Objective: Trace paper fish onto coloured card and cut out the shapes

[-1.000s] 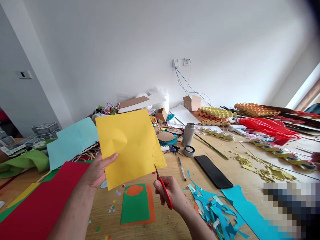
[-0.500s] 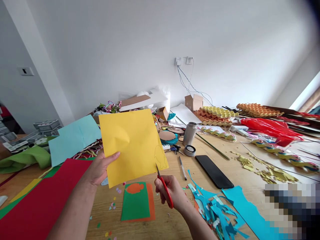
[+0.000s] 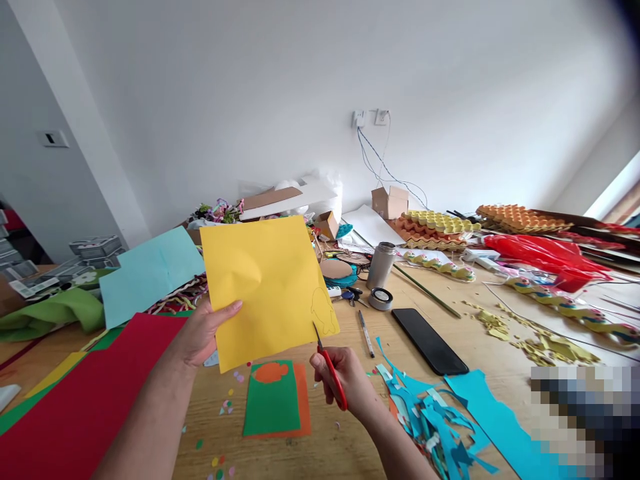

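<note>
My left hand [image 3: 207,331] grips a yellow sheet of paper [image 3: 265,280] by its lower left side, thumb on the front. An animal-like outline is drawn in the sheet's lower right corner. In my right hand [image 3: 345,380] is a pair of red-handled scissors [image 3: 334,377], its blades at the sheet's bottom edge just left of the drawing. Below the sheet, a green paper [image 3: 273,410] lies over an orange paper [image 3: 304,400] on the table, with an orange cut-out shape [image 3: 270,372] at its top.
Blue paper scraps [image 3: 425,413], a black phone [image 3: 430,341] and a pen [image 3: 366,333] lie to the right. A metal bottle [image 3: 381,265] stands behind, near a tape roll [image 3: 381,299]. Red paper [image 3: 100,393] covers the left. Egg trays [image 3: 440,223] sit at the back right.
The whole view has shifted slightly. Both hands, the yellow sheet and the scissors keep nearly the same position relative to each other.
</note>
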### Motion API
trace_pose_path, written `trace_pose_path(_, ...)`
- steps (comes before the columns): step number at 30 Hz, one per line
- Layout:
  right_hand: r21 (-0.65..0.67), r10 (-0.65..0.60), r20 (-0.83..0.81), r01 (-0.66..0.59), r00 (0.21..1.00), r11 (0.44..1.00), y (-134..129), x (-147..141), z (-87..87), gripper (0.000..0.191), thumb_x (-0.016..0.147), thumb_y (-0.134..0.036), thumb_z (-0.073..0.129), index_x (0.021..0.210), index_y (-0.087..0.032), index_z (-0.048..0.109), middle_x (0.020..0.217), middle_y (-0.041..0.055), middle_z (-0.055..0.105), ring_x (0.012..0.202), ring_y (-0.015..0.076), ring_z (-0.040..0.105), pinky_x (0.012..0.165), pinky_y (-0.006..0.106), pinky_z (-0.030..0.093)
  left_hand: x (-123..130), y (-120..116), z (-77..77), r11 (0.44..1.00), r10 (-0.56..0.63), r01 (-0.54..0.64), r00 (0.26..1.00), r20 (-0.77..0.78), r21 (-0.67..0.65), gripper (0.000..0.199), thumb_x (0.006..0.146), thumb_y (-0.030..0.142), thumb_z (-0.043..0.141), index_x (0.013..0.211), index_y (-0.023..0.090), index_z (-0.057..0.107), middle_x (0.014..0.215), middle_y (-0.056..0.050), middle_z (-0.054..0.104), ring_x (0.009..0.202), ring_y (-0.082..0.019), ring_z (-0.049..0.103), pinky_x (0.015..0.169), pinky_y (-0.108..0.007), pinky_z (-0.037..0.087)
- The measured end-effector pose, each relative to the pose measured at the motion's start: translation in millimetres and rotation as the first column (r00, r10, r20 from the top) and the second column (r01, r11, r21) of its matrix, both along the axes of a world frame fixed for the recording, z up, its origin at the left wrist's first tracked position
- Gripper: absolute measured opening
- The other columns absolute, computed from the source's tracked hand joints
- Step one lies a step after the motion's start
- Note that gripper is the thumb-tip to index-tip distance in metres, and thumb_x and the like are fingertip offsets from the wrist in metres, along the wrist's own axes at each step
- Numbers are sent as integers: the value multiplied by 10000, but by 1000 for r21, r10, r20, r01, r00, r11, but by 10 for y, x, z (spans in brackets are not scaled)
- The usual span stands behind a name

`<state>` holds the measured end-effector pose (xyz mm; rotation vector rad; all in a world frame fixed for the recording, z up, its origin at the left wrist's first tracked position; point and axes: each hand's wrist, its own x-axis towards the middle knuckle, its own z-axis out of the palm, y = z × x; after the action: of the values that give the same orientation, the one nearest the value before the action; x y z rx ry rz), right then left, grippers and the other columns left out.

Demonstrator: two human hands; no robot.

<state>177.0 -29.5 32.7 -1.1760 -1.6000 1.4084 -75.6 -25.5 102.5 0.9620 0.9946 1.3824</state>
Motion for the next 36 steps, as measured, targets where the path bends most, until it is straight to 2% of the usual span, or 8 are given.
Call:
trace_pose_path(7,27,35,-15,-35,999,999,3,20,-24,534,716,-680,606,593,-169,510,390,-39,466,324,77,437,334,174,248,11,6,-3,1000,7,-7,1000,-9,2,621,636,307,822,1206,164,624,1134,-151,691,1001,-364,659,816,-455,566)
trace_pose_path(13,38,45,-3,-45,999,998,-2,36,-32,537,718,-680,604,591,-168,509,401,-37,472,336,81,450,343,177,253,24,-12,15,1000,-2,2,1000,16,-17,635,653,280,813,1241,181,595,1118,-126,702,1009,-338,661,886,-464,536)
trace_pose_path(17,31,49,5,-49,999,998,-9,42,-26,548,721,-692,589,595,-163,517,413,-31,483,348,85,460,352,183,257,14,-1,-2,1000,-12,12,1000,16,-23,596,663,288,806,1216,176,613,1120,-128,701,996,-341,665,868,-464,544)
trace_pose_path(23,4,72,5,-72,997,997,-25,44,35,573,715,-722,565,615,-159,535,443,-23,503,387,96,490,389,195,295,39,-28,47,1000,-10,10,1000,4,-10,683,642,304,817,1269,180,577,1137,-147,691,983,-364,666,821,-489,559)
trace_pose_path(28,24,85,-12,-85,996,996,-27,44,61,630,734,-774,480,607,-159,542,429,-17,501,396,94,484,416,205,307,53,-32,46,1000,4,-4,1000,-1,-21,672,619,309,831,1240,181,607,1075,-133,717,967,-347,676,851,-460,551)
trace_pose_path(36,9,83,-4,-83,997,997,-49,51,96,602,730,-752,508,599,-166,533,409,-28,482,374,92,460,414,210,286,42,-30,48,1000,-2,2,1000,0,-5,706,646,302,817,1296,201,560,1104,-126,709,987,-347,669,885,-482,537)
